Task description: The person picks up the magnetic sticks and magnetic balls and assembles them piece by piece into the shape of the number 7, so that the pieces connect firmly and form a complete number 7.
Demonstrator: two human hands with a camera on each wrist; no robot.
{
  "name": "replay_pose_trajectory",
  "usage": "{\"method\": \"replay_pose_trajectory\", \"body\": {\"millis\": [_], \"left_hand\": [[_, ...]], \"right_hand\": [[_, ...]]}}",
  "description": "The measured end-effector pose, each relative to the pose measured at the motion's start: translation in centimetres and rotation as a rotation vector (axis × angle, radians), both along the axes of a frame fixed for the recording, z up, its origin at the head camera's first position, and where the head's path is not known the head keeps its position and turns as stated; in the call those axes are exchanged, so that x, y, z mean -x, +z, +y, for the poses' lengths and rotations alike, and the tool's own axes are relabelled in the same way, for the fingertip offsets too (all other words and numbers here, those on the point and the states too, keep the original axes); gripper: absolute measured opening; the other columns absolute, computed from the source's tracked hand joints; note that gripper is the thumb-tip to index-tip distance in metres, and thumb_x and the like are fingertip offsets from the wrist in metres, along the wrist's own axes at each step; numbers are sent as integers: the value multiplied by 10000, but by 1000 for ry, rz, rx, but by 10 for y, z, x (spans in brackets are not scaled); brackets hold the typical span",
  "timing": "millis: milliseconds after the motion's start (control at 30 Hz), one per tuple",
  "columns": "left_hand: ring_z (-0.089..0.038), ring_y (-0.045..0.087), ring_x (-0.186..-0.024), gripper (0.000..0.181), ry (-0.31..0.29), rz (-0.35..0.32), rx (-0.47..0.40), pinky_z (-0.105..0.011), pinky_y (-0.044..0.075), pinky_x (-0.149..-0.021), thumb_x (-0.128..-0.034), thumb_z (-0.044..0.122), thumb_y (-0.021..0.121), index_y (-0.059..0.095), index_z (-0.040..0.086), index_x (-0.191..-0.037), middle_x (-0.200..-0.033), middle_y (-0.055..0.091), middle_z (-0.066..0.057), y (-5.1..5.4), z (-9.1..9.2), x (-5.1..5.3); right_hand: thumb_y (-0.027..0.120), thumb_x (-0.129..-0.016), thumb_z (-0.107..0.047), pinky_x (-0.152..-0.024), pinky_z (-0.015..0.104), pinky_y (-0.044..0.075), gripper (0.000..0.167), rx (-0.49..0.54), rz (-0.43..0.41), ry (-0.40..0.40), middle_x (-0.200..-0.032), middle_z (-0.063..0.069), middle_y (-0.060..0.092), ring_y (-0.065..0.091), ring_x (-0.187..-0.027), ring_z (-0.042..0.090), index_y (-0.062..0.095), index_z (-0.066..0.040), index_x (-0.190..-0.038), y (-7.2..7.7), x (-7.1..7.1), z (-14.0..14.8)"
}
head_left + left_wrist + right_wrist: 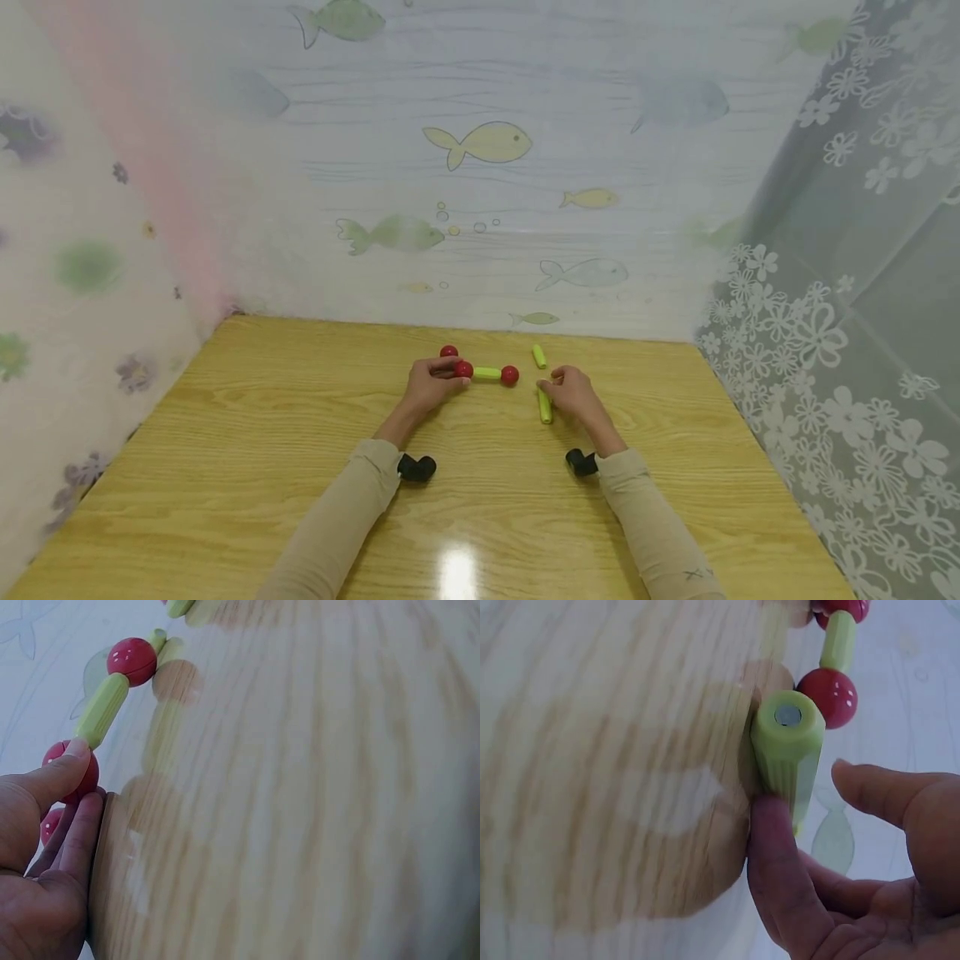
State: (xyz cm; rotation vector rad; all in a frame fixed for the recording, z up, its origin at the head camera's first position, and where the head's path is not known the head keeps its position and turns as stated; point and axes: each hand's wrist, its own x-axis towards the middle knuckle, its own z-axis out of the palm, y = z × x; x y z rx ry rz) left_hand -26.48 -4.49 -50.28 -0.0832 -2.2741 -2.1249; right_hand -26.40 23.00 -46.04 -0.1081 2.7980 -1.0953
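With thumb and fingers, my left hand pinches a red ball. A yellow-green rod joins that ball to another red ball on its right. Behind the left fingers, a third red ball partly shows. Fingertips of my right hand touch a second yellow-green rod lying on the table. In the right wrist view, a metal disc shows in that rod's near end, and the thumb stands apart from it. A loose yellow-green rod lies beyond the right hand.
The wooden table meets a fish-patterned wall covering at its back edge. Flower-patterned sheets hang at both sides. Black wrist devices sit by the left sleeve and right sleeve.
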Motion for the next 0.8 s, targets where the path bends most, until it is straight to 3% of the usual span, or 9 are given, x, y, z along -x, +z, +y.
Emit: {"method": "replay_pose_trajectory", "body": {"millis": [167,300,600,800], "left_hand": [[-354,587,-1089,450,-54,0,6,-354,512,-863,-782,33,769,624,-28,-1204,-1182,602,-244,15,-2,-6],[-359,590,-1082,442,-55,7,19,-349,515,-857,-792,9,752,611,-57,-1206,-1173,604,-253,23,-1,-11],[-374,586,-1081,436,-40,22,40,-339,516,-855,-797,1,743,603,-78,-1203,-1168,600,-269,30,0,-17],[-368,589,-1078,442,-49,23,27,-336,517,-854,-795,-1,745,602,-77,-1206,-1169,602,-261,26,-1,-13]], "right_hand": [[617,-919,-289,-741,356,505,494,-18,-45,36,-1058,184,600,599,-850,232,528,96,-1215,1,4,2],[668,-885,-308,-763,369,499,497,-24,-61,51,-1061,168,598,588,-895,243,555,68,-1188,0,5,6],[726,-847,-247,-706,322,511,409,66,-64,20,-988,144,616,598,-844,225,597,42,-1105,-7,8,13],[707,-866,-200,-658,292,542,355,148,-93,-8,-974,155,622,628,-779,198,586,48,-1090,-9,10,13]]}}
